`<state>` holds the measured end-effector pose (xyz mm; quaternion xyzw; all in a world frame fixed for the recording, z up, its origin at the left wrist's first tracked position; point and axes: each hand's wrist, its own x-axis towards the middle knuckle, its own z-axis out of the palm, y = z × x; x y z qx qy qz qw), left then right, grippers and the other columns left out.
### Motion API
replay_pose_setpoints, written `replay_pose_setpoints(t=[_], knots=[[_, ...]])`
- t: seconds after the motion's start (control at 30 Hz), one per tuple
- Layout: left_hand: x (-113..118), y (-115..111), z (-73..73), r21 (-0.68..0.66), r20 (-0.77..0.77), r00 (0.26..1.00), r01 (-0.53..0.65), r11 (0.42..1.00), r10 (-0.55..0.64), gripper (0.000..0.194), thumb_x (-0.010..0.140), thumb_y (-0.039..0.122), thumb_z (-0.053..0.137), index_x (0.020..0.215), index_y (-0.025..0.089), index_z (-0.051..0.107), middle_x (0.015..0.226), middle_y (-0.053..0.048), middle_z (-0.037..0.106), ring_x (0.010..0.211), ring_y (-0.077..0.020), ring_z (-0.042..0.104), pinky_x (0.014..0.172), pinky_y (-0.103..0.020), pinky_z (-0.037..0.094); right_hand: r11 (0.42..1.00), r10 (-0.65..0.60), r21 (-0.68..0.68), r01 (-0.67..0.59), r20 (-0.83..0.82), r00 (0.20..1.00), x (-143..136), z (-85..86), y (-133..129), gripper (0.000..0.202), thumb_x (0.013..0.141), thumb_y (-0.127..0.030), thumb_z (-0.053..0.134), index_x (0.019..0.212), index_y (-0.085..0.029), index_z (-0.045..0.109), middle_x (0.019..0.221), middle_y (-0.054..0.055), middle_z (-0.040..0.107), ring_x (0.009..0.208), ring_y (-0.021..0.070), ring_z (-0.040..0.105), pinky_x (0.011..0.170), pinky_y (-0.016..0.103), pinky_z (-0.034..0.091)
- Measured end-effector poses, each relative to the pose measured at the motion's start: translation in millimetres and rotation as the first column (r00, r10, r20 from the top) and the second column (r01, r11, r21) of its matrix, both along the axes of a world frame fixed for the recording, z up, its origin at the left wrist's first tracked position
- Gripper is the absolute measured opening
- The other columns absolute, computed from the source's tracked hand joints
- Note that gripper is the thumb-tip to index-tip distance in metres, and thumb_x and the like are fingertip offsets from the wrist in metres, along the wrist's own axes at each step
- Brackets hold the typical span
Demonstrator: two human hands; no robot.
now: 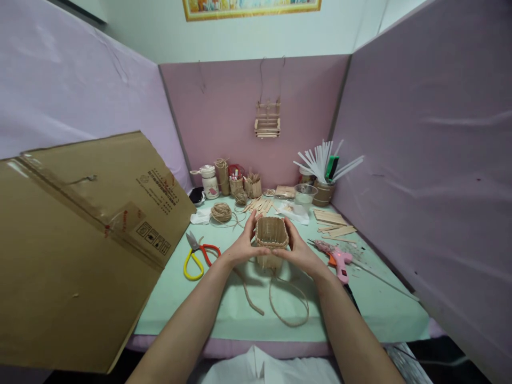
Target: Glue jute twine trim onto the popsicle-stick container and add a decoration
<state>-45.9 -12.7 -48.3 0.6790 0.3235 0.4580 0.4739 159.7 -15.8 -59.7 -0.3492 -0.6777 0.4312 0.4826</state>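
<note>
While both hands hug it from the sides, a small square basket (272, 244) sits in the middle, over the front part of the green table cover (172, 304). It looks made of flat wooden sticks, with a bumpy rim that looks like twine, and its open top faces up and toward the person. The left hand (242, 248) is closed on one side and the right hand (301, 250) on the other, with the thumbs near each other at the front. I cannot tell if its bottom touches the table. A loop of twine (308, 312) comes out from under its front, but where it is fixed is hidden. My guess is that the rim is done and the step in hand is to hold the basket straight and check or press it. If more twine is to go on, the next move calls for one hand to keep the basket steady and the other to let go and pick up the string. The pink glue gun (341, 260) lies near, to the right, and the scissors (197, 247) lie to the left, so sticking and snipping would both be easy.
</note>
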Motion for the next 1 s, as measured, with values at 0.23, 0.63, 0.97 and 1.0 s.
replay_pose_setpoints(t=[0.23, 0.63, 0.97, 1.0], knots=[[1, 0, -1.8, -0.005, 0.009, 1.000, 0.022, 1.000, -0.022, 0.125, 0.064, 0.045, 0.081, 0.151, 0.030, -0.008, 0.160, -0.016, 0.008, 0.146, -0.0293, 0.017, 0.116, -0.044, 0.020, 0.997, 0.048, -0.066, -0.046, 0.028, 0.998, 0, -2.6, 2, 0.104, 0.074, -0.040, 0.074, 0.153, -0.028, 0.007, 0.160, 0.007, 0.016, 0.145, 0.0225, 0.021, 0.117, 0.045, 0.020], [-1, 2, -5.5, -0.046, 0.036, 0.999, 0.038, 0.998, -0.037, 0.121, 0.065, 0.047, 0.079, 0.151, 0.030, -0.005, 0.160, -0.014, 0.008, 0.147, -0.0264, 0.015, 0.117, -0.043, 0.019, 0.995, 0.047, -0.089, -0.046, 0.009, 0.999, 0, -6.8, 4, 0.106, 0.070, -0.040, 0.076, 0.152, -0.031, 0.009, 0.161, 0.005, 0.011, 0.145, 0.0236, 0.021, 0.116, 0.048, 0.023], [-5, 2, -12.2, -0.020, -0.189, 0.982, 0.019, 1.000, -0.022, 0.132, 0.049, 0.024, 0.088, 0.152, 0.027, 0.005, 0.153, -0.016, 0.029, 0.141, -0.0331, 0.028, 0.116, -0.048, 0.021, 0.995, 0.020, -0.100, -0.017, 0.036, 0.999, 0, -7.3, 2, 0.114, 0.060, -0.028, 0.082, 0.152, -0.028, 0.016, 0.153, 0.010, 0.034, 0.140, 0.0301, 0.034, 0.113, 0.052, 0.026], [-4, 2, -12.5, -0.011, -0.201, 0.979, 0.030, 0.999, -0.032, 0.130, 0.049, 0.022, 0.087, 0.152, 0.027, 0.007, 0.150, -0.015, 0.034, 0.139, -0.0335, 0.033, 0.114, -0.049, 0.025, 0.995, 0.025, -0.100, -0.023, 0.019, 1.000, -1, -7.4, 1, 0.113, 0.059, -0.026, 0.082, 0.152, -0.027, 0.018, 0.150, 0.011, 0.039, 0.137, 0.0309, 0.037, 0.112, 0.052, 0.029]])
